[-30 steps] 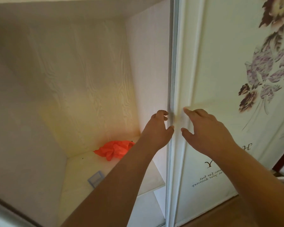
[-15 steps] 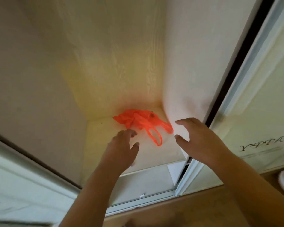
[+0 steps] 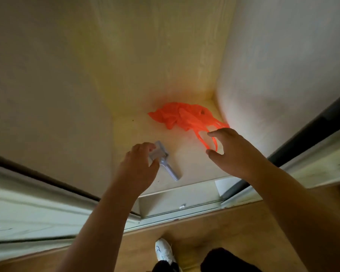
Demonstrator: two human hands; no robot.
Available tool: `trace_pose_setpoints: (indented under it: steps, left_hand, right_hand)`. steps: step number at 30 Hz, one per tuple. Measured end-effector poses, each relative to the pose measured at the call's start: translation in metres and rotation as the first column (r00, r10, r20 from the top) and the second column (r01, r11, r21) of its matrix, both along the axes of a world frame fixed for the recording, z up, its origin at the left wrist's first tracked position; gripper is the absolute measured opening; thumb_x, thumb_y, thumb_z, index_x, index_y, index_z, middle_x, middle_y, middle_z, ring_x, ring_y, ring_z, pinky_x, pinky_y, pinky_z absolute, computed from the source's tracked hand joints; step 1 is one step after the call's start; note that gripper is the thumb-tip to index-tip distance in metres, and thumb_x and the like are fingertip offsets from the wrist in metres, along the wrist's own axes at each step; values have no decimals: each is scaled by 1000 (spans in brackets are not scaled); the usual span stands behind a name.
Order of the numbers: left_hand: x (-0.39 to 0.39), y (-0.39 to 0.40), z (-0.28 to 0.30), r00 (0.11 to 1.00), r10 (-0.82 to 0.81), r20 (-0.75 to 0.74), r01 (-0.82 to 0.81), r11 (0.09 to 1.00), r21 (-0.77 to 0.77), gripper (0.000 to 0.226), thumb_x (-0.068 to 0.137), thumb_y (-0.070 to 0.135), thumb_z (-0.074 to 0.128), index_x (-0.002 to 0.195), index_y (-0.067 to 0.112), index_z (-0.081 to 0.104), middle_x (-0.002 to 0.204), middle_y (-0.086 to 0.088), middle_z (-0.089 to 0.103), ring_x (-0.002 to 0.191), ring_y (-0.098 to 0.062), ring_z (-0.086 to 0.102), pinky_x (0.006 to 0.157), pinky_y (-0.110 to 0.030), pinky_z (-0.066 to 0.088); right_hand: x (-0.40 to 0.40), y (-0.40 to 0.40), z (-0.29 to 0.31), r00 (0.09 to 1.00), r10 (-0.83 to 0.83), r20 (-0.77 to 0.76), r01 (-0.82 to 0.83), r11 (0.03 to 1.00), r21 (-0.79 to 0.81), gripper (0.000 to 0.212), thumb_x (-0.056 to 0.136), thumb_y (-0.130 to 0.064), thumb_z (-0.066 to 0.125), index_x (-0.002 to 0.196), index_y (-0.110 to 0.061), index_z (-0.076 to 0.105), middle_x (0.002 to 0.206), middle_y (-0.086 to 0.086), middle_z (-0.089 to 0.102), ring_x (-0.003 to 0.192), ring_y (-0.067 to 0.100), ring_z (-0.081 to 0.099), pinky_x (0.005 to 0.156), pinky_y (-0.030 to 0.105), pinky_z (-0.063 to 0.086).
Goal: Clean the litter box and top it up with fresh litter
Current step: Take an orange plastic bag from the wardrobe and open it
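Orange plastic, thin and crumpled, marks the bag (image 3: 182,115) that serves as the landmark: it lies in the back right corner of the pale wood-grain cupboard shelf (image 3: 192,163), with its handle loops trailing toward the front.

Head view only. The right hand (image 3: 235,154) hovers just in front of the bag at its loops, fingers and thumb spread and curved, holding nothing; whether a fingertip already touches a loop I cannot tell. Left of the bag and nearer the shelf's front edge lies a small grey-blue scoop (image 3: 166,163), handle pointing toward the front. The left hand (image 3: 138,166) is over its head end, fingers loosely curled; it looks close to contact, but a closed grip is not shown.

The bag should weigh almost nothing, be limp and slightly slippery, and collapse under any squeeze, so the loops are the sensible place to pinch. The scoop looks like rigid light plastic; its handle is the best hold.

Below the bag, at the frame's bottom, a white shoe (image 3: 164,252) stands on the wooden floor (image 3: 234,228).
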State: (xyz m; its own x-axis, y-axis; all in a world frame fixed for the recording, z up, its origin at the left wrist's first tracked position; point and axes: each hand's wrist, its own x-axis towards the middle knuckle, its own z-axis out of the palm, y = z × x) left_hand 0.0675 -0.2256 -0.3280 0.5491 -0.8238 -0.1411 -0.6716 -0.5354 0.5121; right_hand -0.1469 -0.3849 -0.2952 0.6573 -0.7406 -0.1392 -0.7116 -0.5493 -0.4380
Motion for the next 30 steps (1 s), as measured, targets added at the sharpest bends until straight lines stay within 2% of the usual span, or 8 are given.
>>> trace_pose_setpoints:
  steps: [4, 7, 13, 18, 22, 24, 27, 30]
  left_hand:
    - [8, -17, -11, 1000, -11, 2, 11, 999, 50, 42, 93, 32, 65, 134, 26, 54, 134, -5, 57, 122, -30, 56, 102, -48, 47]
    - [7, -33, -13, 1000, -6, 5, 6, 998, 57, 41, 94, 31, 63, 134, 26, 55, 135, -6, 56, 124, -33, 53, 103, -48, 46]
    - [4, -70, -19, 999, 46, -3, -46, 995, 92, 49, 96, 33, 61, 143, 27, 51, 145, -5, 51, 132, -31, 45, 110, -48, 41]
    - [-2, -100, -30, 997, 77, -23, -75, 993, 86, 49, 95, 33, 61, 144, 29, 51, 147, -3, 49, 133, -29, 45, 111, -47, 39]
    - [-5, -118, -39, 996, 77, -38, -72, 992, 100, 49, 96, 33, 60, 144, 30, 50, 147, -1, 49, 135, -27, 44, 113, -45, 39]
    - [-2, -126, -44, 996, 76, -41, -72, 993, 98, 48, 96, 33, 61, 143, 30, 51, 146, -1, 50, 134, -26, 44, 113, -45, 39]
    - [3, -133, -49, 997, 71, -39, -67, 993, 101, 48, 96, 33, 60, 143, 29, 51, 146, 0, 50, 133, -26, 45, 113, -46, 39]
    - [9, -139, -54, 997, 69, -26, -66, 990, 125, 47, 97, 34, 59, 143, 30, 50, 147, 2, 48, 134, -24, 45, 113, -46, 39]
  right_hand:
    - [17, -15, -16, 1000, 5, -14, -4, 1000, 27, 55, 94, -41, 63, 145, -30, 45, 144, -2, 51, 128, 22, 54, 103, 40, 47]
    - [25, -36, -30, 999, 6, -44, -4, 999, 42, 52, 93, -43, 63, 141, -28, 49, 139, 1, 54, 119, 22, 59, 99, 39, 49]
    - [35, -93, -69, 994, 53, -100, -46, 996, 79, 56, 90, -46, 63, 141, -25, 51, 137, 3, 54, 125, 25, 56, 99, 41, 51]
    - [51, -141, -105, 985, 70, -156, -49, 989, 138, 68, 87, -46, 60, 149, -24, 43, 159, 4, 31, 133, 24, 50, 101, 41, 49]
    - [73, -169, -138, 973, 46, -225, -1, 981, 195, 70, 89, -44, 62, 152, -22, 40, 168, 5, 9, 139, 29, 45, 102, 38, 45]
    - [84, -179, -155, 963, 49, -264, 7, 979, 206, 69, 89, -45, 63, 150, -19, 43, 168, 9, 7, 140, 32, 44, 101, 38, 44]
    - [103, -191, -179, 926, 90, -367, -15, 979, 203, 59, 92, -45, 63, 140, -13, 52, 166, 16, 9, 132, 37, 52, 91, 34, 46]
    - [122, -197, -198, 886, 141, -442, -32, 969, 245, 52, 96, -45, 60, 132, -7, 57, 167, 20, 1, 137, 35, 47, 87, 30, 44]
